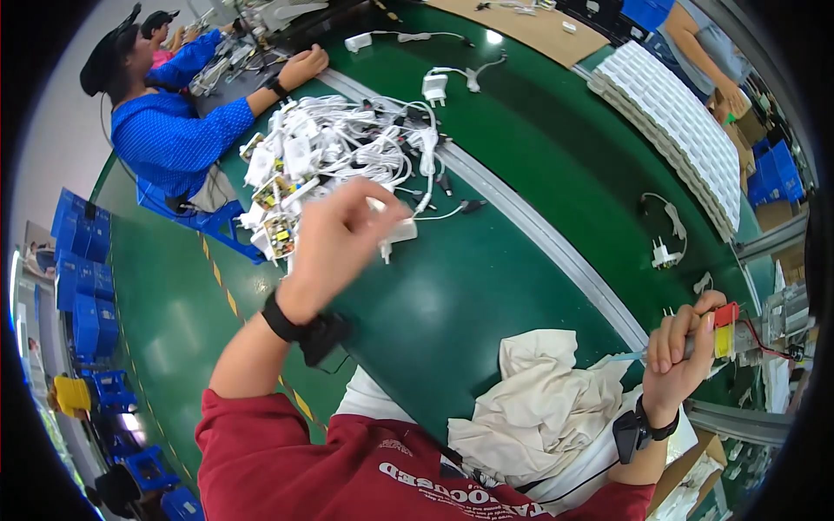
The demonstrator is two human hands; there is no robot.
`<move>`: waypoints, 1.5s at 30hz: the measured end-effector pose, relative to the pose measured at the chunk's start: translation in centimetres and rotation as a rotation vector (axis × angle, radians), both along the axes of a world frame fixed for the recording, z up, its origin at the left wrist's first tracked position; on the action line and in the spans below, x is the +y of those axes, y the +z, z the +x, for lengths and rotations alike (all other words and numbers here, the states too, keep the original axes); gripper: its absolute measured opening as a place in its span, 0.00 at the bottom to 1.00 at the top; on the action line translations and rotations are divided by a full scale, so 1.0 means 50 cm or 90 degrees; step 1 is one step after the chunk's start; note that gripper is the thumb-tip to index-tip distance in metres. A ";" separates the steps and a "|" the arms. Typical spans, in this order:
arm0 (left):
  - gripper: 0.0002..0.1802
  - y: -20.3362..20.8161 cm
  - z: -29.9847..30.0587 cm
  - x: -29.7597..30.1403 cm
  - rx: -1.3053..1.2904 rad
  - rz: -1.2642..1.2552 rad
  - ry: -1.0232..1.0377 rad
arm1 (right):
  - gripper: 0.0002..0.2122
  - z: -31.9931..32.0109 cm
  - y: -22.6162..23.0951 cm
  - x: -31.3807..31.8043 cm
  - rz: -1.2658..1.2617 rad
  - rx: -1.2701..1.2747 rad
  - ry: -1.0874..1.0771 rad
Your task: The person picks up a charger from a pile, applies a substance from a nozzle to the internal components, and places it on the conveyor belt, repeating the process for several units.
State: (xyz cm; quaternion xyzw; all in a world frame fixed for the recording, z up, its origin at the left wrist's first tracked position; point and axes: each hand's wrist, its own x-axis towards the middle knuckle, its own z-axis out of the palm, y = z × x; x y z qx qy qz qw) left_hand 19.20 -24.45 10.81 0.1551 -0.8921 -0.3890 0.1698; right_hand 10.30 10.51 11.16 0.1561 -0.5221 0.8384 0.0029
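My left hand (343, 234) is over the near edge of a heap of white power adapters (334, 148) with bundled cables. Its thumb and fingers curl together in a pinch. A white adapter (402, 231) with plug pins shows right below the fingertips; whether they grip it is unclear. At the right, my right hand (682, 347) is wrapped around a thin light-blue stick (627, 356), whose end sticks out to the left. Metal pins poke up behind those fingers, their body hidden. Touching or just beside this hand is a red and yellow block (725, 326) with wires.
Crumpled cream cloth (547, 408) lies at the near table edge. A metal rail (539, 230) divides the green table from a darker green strip carrying single adapters (665, 253). Stacked white trays (669, 122) stand far right. Co-workers sit far left (169, 130) and stand far right.
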 end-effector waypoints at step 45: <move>0.25 0.216 -0.370 0.165 -0.093 0.241 -0.533 | 0.07 0.002 0.009 0.002 0.025 -0.010 0.001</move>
